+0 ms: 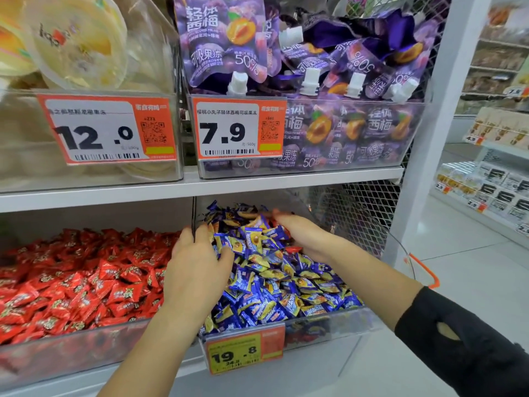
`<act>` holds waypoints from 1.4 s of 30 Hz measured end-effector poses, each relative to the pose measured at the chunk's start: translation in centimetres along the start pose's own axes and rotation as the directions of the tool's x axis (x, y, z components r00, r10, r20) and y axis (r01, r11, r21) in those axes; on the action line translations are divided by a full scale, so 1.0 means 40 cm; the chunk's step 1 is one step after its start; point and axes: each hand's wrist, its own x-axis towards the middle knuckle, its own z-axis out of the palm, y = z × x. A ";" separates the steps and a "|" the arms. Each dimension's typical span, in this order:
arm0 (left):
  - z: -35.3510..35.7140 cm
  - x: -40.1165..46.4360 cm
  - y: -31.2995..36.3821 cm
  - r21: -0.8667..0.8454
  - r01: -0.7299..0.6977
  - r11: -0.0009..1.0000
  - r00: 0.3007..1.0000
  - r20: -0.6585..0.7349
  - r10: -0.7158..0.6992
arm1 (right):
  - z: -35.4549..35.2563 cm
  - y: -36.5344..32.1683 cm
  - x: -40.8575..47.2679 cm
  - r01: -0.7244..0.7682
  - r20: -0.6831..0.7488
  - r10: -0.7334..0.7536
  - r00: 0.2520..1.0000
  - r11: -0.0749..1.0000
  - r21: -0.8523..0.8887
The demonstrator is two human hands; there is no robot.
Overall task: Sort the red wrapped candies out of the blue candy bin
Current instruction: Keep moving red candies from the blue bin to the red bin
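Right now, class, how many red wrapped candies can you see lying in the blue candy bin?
1: a red wrapped candy on the blue pile, just under the right hand. Others may be buried in the blue candy bin.

The left hand (197, 259) and its forearm are bare. Behind the right hand (303, 233), the forearm wears a black sleeve (469, 345) with a small oval hole in it.

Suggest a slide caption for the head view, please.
Both hands dig through blue candies; one red candy shows.
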 end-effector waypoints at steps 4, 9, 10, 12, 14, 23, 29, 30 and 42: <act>-0.001 -0.004 0.015 0.135 -0.273 0.953 0.945 -0.148 0.291 | 0.005 -0.015 -0.068 0.105 0.073 -0.099 0.992 0.991 -0.079; 0.029 -0.031 0.076 0.043 -0.394 0.918 0.919 0.008 0.394 | -0.027 -0.004 -0.142 0.226 0.143 -0.216 0.966 0.972 -0.056; 0.039 -0.032 0.084 0.052 -0.412 0.910 0.911 0.053 0.409 | -0.033 0.002 -0.151 0.220 0.144 -0.212 0.967 0.975 -0.042; 0.049 -0.031 0.099 0.059 -0.447 0.892 0.889 0.135 0.437 | -0.041 0.020 -0.166 0.250 0.159 -0.241 0.957 0.967 -0.042; 0.052 -0.029 0.105 0.038 -0.483 0.875 0.861 0.205 0.466 | -0.052 0.032 -0.180 0.287 0.162 -0.274 0.948 0.956 -0.062; 0.035 0.002 0.103 0.127 -0.462 0.878 0.833 0.401 0.380 | -0.146 0.116 -0.207 0.240 -0.194 -0.283 0.939 0.946 -0.218; 0.056 0.071 0.177 -0.028 -0.427 0.904 0.867 0.271 0.418 | -0.158 0.120 -0.256 0.162 -0.102 -0.266 0.959 0.803 -0.573; 0.072 0.095 0.194 -0.022 -0.426 0.905 0.860 0.301 0.412 | -0.149 0.121 -0.263 0.158 -0.059 -0.239 0.969 0.787 -0.596; 0.180 0.206 0.222 0.101 -0.473 0.875 0.784 0.501 0.366 | -0.150 0.166 -0.254 0.148 0.053 -0.151 0.987 0.739 -0.658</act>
